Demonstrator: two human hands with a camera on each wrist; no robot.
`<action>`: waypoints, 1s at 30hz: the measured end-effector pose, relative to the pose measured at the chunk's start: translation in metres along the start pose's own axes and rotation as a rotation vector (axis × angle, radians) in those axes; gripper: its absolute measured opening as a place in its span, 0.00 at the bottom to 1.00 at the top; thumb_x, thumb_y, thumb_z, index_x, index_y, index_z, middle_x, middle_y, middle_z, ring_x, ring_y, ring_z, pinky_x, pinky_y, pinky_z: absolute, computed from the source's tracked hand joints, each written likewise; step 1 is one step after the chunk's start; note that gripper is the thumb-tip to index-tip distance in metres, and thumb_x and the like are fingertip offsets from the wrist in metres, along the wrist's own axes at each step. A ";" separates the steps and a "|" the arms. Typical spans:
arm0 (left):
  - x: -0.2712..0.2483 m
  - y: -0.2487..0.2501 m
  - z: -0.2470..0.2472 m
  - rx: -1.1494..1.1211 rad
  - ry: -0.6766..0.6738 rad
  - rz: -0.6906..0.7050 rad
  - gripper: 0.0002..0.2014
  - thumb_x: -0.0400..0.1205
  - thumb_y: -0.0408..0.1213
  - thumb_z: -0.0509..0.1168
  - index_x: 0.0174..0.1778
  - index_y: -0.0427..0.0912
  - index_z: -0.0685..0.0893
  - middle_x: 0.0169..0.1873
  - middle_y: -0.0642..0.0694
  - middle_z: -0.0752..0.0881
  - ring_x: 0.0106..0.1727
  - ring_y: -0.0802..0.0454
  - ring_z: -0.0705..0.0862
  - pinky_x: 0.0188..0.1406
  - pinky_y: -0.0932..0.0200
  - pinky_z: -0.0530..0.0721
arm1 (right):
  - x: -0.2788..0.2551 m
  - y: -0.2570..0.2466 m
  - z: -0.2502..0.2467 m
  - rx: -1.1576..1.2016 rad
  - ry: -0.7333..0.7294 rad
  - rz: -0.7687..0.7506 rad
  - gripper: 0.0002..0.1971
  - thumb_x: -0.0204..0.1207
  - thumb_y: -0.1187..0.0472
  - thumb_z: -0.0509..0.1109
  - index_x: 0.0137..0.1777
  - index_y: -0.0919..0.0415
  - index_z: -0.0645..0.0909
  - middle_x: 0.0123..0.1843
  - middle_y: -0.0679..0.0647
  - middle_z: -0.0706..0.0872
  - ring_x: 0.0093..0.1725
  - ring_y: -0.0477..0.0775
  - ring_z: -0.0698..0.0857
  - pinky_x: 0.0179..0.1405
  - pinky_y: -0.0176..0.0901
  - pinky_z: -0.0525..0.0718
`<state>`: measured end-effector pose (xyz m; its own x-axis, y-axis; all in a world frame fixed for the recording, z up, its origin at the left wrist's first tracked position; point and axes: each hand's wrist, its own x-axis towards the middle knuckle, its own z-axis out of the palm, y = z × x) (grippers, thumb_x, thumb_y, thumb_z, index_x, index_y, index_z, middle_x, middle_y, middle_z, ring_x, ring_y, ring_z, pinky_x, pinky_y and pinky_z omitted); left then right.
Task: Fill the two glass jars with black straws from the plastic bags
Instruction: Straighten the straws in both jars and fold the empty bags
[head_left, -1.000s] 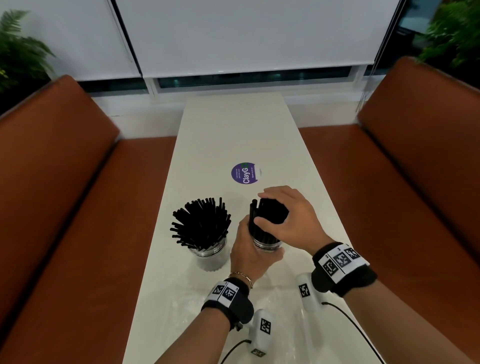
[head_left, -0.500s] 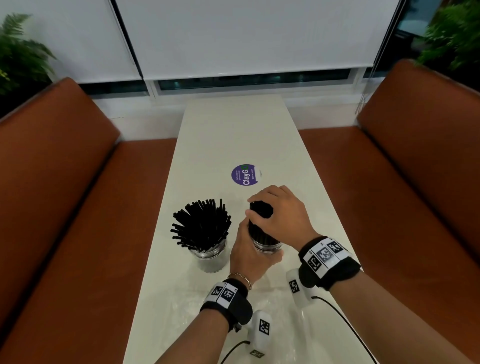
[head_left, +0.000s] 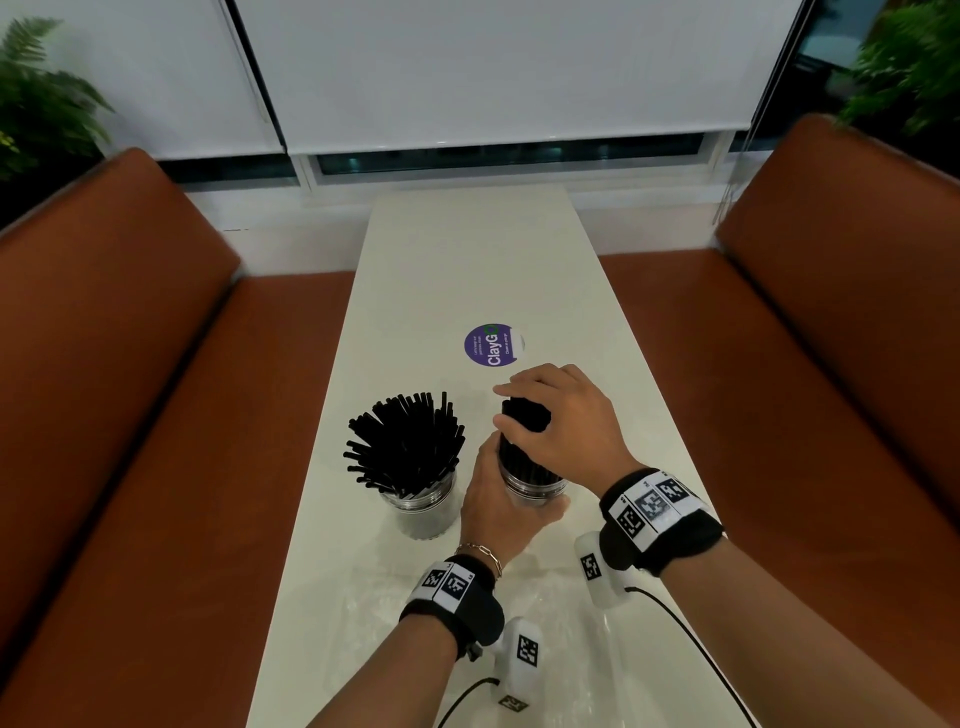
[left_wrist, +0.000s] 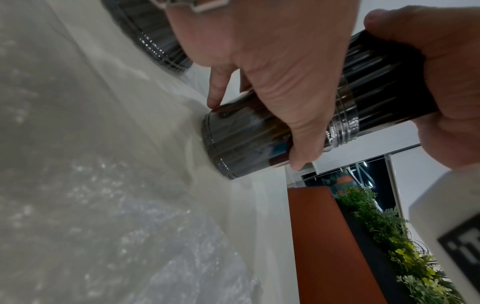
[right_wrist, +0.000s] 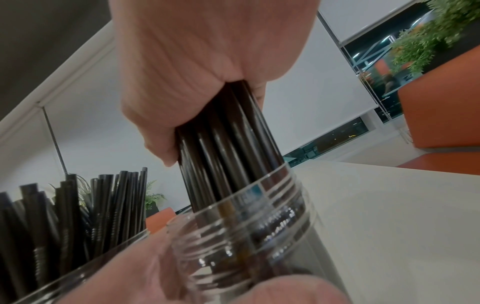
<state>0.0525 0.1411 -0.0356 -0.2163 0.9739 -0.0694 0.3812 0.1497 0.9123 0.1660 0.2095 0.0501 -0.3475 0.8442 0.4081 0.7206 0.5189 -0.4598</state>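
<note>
Long, pale, smooth surface (head_left: 467, 249) between two rust-brown padded benches (head_left: 130, 364), white roller blinds (head_left: 493, 67) behind, leafy green plants in both far corners. Two clear glass jars, round, with threaded necks, upright side by side on the near half. Left jar (head_left: 422, 512): packed with thin black straws (head_left: 404, 447) fanned out loosely above the rim, too many to count. Right jar (head_left: 535, 488): gripped low on its wall by the left hand (head_left: 498, 506), thumb and fingers curled round the glass, base on the surface. One tight bundle of black straws (head_left: 522, 441), glossy and straight, lower ends inside that jar, tops clenched in the right hand (head_left: 566, 421) from above. One round purple sticker (head_left: 492, 344) with white lettering, flat, just beyond the hands. Crinkled clear plastic bags (head_left: 550, 603) lying flat near the wrists; number cannot be told. Two black wristbands with white coded tags, one per wrist; one thin chain bracelet on the left.
</note>
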 end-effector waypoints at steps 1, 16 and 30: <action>-0.001 -0.001 0.000 -0.006 0.000 0.000 0.52 0.59 0.53 0.86 0.78 0.61 0.68 0.67 0.62 0.83 0.65 0.60 0.86 0.66 0.50 0.90 | 0.000 -0.001 0.000 -0.002 0.002 -0.001 0.15 0.75 0.44 0.78 0.61 0.42 0.92 0.59 0.41 0.92 0.56 0.51 0.85 0.55 0.45 0.86; -0.059 -0.007 -0.034 0.011 -0.104 -0.062 0.62 0.66 0.50 0.87 0.92 0.51 0.56 0.86 0.54 0.68 0.85 0.55 0.70 0.83 0.54 0.73 | 0.001 -0.016 -0.019 -0.020 0.078 -0.031 0.23 0.71 0.39 0.79 0.64 0.45 0.91 0.63 0.43 0.92 0.62 0.52 0.86 0.67 0.55 0.81; -0.042 -0.035 -0.145 -0.037 0.127 -0.148 0.63 0.57 0.38 0.93 0.84 0.52 0.62 0.73 0.59 0.74 0.72 0.56 0.76 0.73 0.57 0.79 | -0.030 -0.107 0.016 0.198 -0.300 0.004 0.65 0.58 0.35 0.87 0.91 0.43 0.52 0.93 0.46 0.52 0.91 0.49 0.55 0.88 0.48 0.64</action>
<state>-0.0821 0.0706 -0.0067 -0.3806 0.9117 -0.1546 0.3042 0.2813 0.9101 0.0896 0.1313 0.0741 -0.5272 0.8326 0.1700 0.6019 0.5071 -0.6170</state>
